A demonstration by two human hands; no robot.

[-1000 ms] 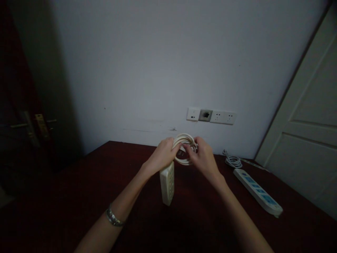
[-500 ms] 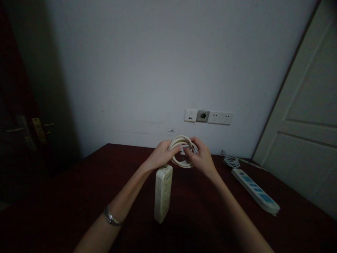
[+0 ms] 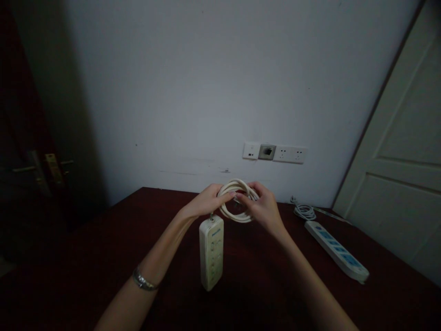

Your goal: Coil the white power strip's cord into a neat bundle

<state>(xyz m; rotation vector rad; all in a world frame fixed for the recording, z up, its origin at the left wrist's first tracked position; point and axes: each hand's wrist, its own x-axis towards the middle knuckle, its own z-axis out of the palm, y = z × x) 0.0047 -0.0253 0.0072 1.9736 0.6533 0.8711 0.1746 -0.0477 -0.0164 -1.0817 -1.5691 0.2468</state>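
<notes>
A coiled white power cord (image 3: 236, 217) is held up between both hands. My left hand (image 3: 210, 200) grips the left side of the loops, its thumb laid across them. On the other side, my right hand (image 3: 263, 204) closes round the coil, its thumb nearly meeting the left one in the middle. Below my left hand a white power strip (image 3: 212, 253) hangs upright by its cord, sockets turned toward me. Whether its lower end touches the table is too dark to tell. The cord's plug is not clearly visible.
The dark red table (image 3: 165, 266) stands against a pale wall. At its right lies another power strip (image 3: 336, 250) with blue sockets, its grey cord (image 3: 305, 211) coiled behind it. Wall sockets (image 3: 289, 154) sit above the table. A white door (image 3: 406, 151) is on the right.
The hanging power strip has turned so its socket face shows more, and has swung slightly left. The coil has shifted a little left and the thumbs have come closer together.
</notes>
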